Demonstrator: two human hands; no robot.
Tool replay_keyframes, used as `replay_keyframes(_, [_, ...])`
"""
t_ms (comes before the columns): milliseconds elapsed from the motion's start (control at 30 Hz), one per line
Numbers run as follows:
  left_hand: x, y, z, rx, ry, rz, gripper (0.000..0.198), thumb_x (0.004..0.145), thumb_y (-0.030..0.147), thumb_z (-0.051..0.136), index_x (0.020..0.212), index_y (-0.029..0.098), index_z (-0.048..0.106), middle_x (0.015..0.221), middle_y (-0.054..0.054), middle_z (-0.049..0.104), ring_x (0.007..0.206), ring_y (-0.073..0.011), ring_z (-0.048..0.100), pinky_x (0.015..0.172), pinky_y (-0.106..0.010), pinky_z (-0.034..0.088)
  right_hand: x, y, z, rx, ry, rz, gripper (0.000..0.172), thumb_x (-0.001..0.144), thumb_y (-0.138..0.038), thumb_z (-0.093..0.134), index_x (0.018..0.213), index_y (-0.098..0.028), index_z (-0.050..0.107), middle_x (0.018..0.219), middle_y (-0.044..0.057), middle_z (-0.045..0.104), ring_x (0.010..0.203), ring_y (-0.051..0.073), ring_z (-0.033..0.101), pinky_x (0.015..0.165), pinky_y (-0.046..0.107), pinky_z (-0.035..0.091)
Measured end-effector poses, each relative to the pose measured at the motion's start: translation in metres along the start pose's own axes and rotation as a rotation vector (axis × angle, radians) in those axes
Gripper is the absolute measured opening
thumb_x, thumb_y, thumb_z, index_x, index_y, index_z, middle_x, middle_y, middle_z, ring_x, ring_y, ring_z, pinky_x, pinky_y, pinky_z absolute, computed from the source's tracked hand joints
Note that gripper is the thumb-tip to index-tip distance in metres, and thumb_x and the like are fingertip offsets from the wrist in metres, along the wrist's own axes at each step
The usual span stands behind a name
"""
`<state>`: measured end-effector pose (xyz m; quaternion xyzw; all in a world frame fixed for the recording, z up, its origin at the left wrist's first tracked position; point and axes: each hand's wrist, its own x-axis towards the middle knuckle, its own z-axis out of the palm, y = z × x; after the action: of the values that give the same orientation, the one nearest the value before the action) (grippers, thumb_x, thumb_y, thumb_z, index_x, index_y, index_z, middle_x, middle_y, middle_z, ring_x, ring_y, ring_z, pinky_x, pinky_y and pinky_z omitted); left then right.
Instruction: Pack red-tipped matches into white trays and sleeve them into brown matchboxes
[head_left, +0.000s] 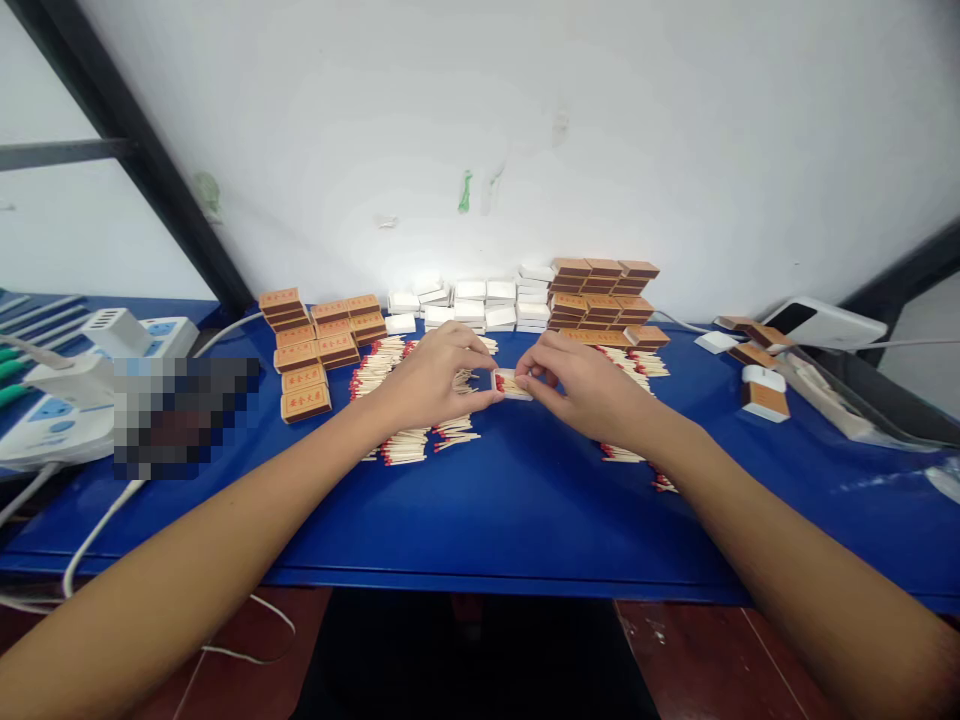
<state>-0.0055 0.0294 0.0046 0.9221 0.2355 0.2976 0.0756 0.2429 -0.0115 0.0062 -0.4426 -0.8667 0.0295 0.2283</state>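
Observation:
Both hands meet over the middle of the blue table (510,500). My left hand (435,375) and my right hand (577,385) pinch the two ends of a small white matchbox tray (512,384) that holds red-tipped matches. Their fingers are closed on it. Loose matches (409,445) lie in heaps under and beside my left hand, and more matches (626,365) lie behind my right hand.
Stacks of brown matchbox sleeves (315,345) stand at the left, and taller brown stacks (604,295) at the right. White inner trays (472,300) are piled against the wall. A power strip (82,385) with cables sits far left; a few boxes (761,392) and a white device (825,322) sit far right.

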Motion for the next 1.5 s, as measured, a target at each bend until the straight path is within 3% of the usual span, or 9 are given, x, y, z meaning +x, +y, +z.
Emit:
replay_keyframes(367, [0.000,-0.001,0.000,0.044,0.014,-0.007,0.022,0.093,0.039,0.076,0.105,0.021,0.080,0.110,-0.009,0.074,0.113,-0.0287,0.061,0.103,-0.047,0.049,0.002,-0.014,0.004,0.138,0.128,-0.101,0.007,0.102,-0.022,0.061,0.099,-0.020,0.067,0.089,0.004,0.062,0.077,0.017,0.057,0.069,0.030,0.043])
replay_keyframes(633, [-0.001,-0.011,0.001,0.160,0.074,-0.079,0.024,0.094,0.039,0.076,0.108,0.021,0.080,0.112,-0.010,0.074,0.113,-0.0302,0.060,0.105,-0.050,0.047,-0.005,-0.045,0.025,0.274,-0.167,-0.189,0.008,0.102,-0.025,0.065,0.105,-0.020,0.070,0.096,0.003,0.063,0.077,0.015,0.057,0.069,0.028,0.044])
replay_keyframes(867, [-0.001,-0.010,0.001,0.149,0.056,-0.077,0.024,0.093,0.040,0.076,0.105,0.020,0.080,0.110,-0.010,0.074,0.113,-0.0299,0.059,0.104,-0.049,0.048,-0.003,-0.051,0.034,0.271,-0.202,-0.155,0.011,0.104,-0.021,0.058,0.094,-0.019,0.063,0.090,0.002,0.063,0.073,0.014,0.055,0.068,0.027,0.041])
replay_keyframes(967, [-0.001,-0.011,0.000,0.150,0.054,-0.075,0.023,0.094,0.038,0.075,0.106,0.020,0.079,0.110,-0.010,0.073,0.113,-0.0303,0.059,0.104,-0.050,0.047,-0.003,-0.049,0.028,0.260,-0.164,-0.147,0.011,0.104,-0.022,0.056,0.095,-0.020,0.061,0.091,0.002,0.062,0.073,0.015,0.054,0.068,0.028,0.041])
replay_keyframes(1200, [-0.001,-0.012,0.000,0.165,0.041,-0.043,0.026,0.094,0.043,0.075,0.108,0.021,0.079,0.111,-0.009,0.073,0.113,-0.0304,0.060,0.103,-0.049,0.047,0.002,-0.013,0.006,-0.013,0.135,-0.030,0.010,0.103,-0.024,0.055,0.095,-0.021,0.059,0.091,0.005,0.061,0.075,0.019,0.054,0.066,0.031,0.037])
replay_keyframes(1333, [0.000,-0.009,0.001,0.123,0.067,-0.017,0.026,0.092,0.044,0.078,0.109,0.024,0.079,0.111,-0.007,0.074,0.113,-0.0287,0.061,0.104,-0.047,0.047,0.004,0.001,0.005,-0.093,0.132,-0.002,0.010,0.103,-0.023,0.054,0.094,-0.020,0.059,0.091,0.006,0.062,0.075,0.020,0.054,0.066,0.031,0.037])
replay_keyframes(1500, [0.000,-0.009,0.001,0.088,0.080,-0.004,0.025,0.092,0.043,0.078,0.106,0.024,0.079,0.109,-0.007,0.074,0.113,-0.0282,0.061,0.101,-0.046,0.048,0.003,-0.009,0.005,-0.007,0.163,-0.024,0.012,0.103,-0.023,0.053,0.097,-0.020,0.063,0.089,0.005,0.063,0.076,0.019,0.055,0.068,0.031,0.038])
